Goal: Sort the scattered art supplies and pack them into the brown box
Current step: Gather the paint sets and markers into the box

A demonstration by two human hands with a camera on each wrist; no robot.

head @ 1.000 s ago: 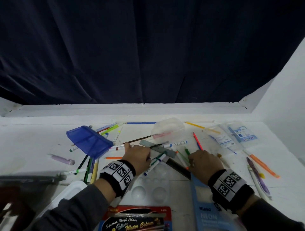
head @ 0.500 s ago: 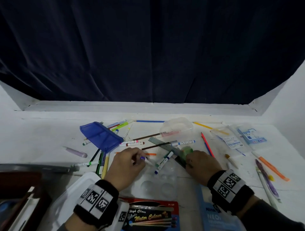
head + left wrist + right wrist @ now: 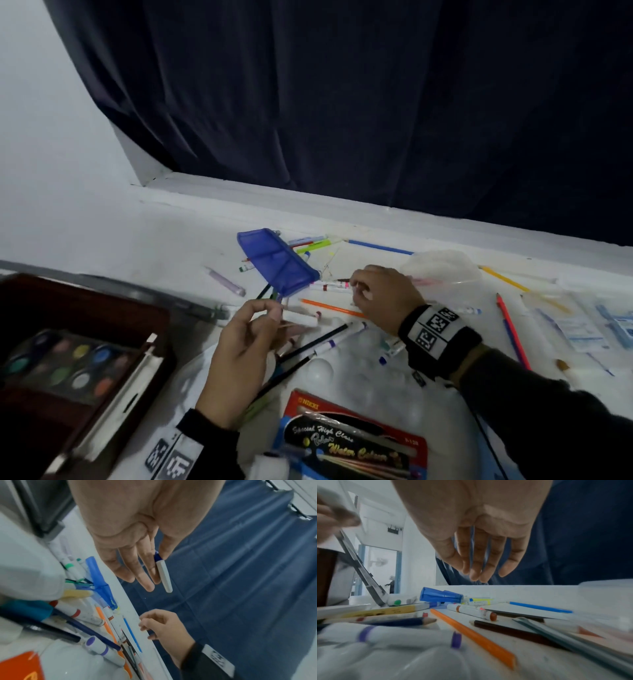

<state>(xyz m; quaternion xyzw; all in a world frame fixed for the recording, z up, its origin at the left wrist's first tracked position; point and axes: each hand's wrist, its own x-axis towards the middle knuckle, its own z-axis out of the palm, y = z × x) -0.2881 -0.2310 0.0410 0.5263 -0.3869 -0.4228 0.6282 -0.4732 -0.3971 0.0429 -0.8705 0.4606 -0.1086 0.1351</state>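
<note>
**Left hand lifts a marker above the clutter**

The left hand [image 3: 239, 356] is raised over the table [image 3: 154, 240], its thumb and fingers [image 3: 147, 566] pinching a white marker [image 3: 163, 573] with a blue band. The right hand [image 3: 383, 298] hovers low over the scattered pens, fingers loosely curved and grasping nothing. The brown box [image 3: 85, 308] sits at the left, a paint palette [image 3: 65, 363] inside.

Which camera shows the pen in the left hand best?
The left wrist view: the white marker with its blue band shows sharp, pinched by the left hand. The head view shows it blurred; the right wrist view shows only a blur.
</note>
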